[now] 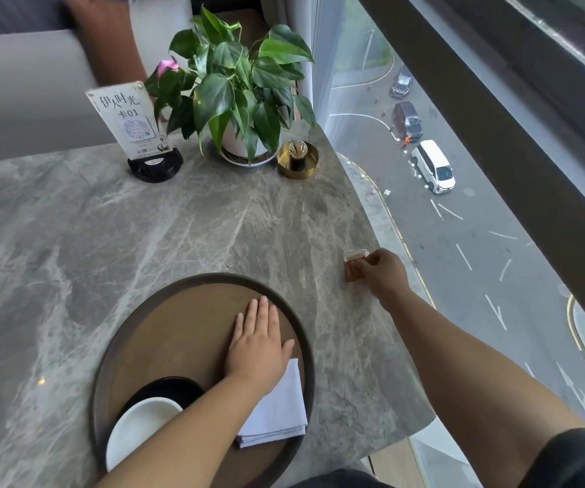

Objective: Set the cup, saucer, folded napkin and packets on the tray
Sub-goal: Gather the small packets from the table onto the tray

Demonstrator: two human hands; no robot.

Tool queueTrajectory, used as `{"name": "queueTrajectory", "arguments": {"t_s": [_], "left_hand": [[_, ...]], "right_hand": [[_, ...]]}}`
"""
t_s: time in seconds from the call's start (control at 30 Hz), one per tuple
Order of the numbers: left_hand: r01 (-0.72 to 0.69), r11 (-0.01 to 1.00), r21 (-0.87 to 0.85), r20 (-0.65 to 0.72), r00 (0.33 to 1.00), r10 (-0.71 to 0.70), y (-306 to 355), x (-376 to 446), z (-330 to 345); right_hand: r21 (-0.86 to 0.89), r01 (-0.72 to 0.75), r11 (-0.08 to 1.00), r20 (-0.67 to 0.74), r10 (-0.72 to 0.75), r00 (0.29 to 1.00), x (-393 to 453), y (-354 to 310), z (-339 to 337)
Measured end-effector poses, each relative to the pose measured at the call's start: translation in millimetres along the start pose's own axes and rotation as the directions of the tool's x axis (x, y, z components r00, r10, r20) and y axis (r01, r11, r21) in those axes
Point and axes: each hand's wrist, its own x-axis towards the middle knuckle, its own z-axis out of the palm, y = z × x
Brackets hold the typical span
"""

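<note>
Left hand (257, 346) lies flat, fingers spread, on the round tray (136, 332); right hand (384, 272) pinches packets (353, 264) at the desk (107, 234) edge, right of the tray; cup (143, 427) on dark saucer (174, 387) and folded napkin (277, 410) sit on the tray near the left wrist; plant (238, 89), sign (132, 118), gold dish (298, 159) well apart at back.

Bare forearms, dark short sleeve (580, 456)

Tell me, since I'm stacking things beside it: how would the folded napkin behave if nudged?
The folded napkin looks like soft cloth, so it would probably bunch rather than slide stiffly. It lies flat on the tray, unlikely to roll or tip.
</note>
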Motion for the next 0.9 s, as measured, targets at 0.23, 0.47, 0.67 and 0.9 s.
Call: {"name": "queueTrajectory", "arguments": {"t_s": [0.23, 0.47, 0.67, 0.9], "left_hand": [[-0.018, 0.785, -0.619, -0.121, 0.99, -0.073, 12.2, 13.6, -65.1], [0.045, 0.195, -0.98, 0.026, 0.994, -0.102, 30.7, 19.3, -106.3], [0.061, 0.023, -0.998, 0.058, 0.989, -0.134, 21.5, 6.4, -99.5], [0.075, 0.123, -0.99, 0.054, 0.985, -0.165, -5.3, -3.1, -89.2]], "right_hand": [[0.334, 0.104, 0.937, 0.108, -0.147, 0.983, -39.5, -22.9, -15.1], [0.549, 0.088, 0.831, 0.223, -0.247, 0.943, -85.3, -47.9, -6.1], [0.626, 0.037, 0.779, 0.261, -0.253, 0.932, -112.1, -54.4, 6.4], [0.651, -0.183, 0.737, 0.429, -0.158, 0.89, -127.8, -49.7, 20.0]]}}
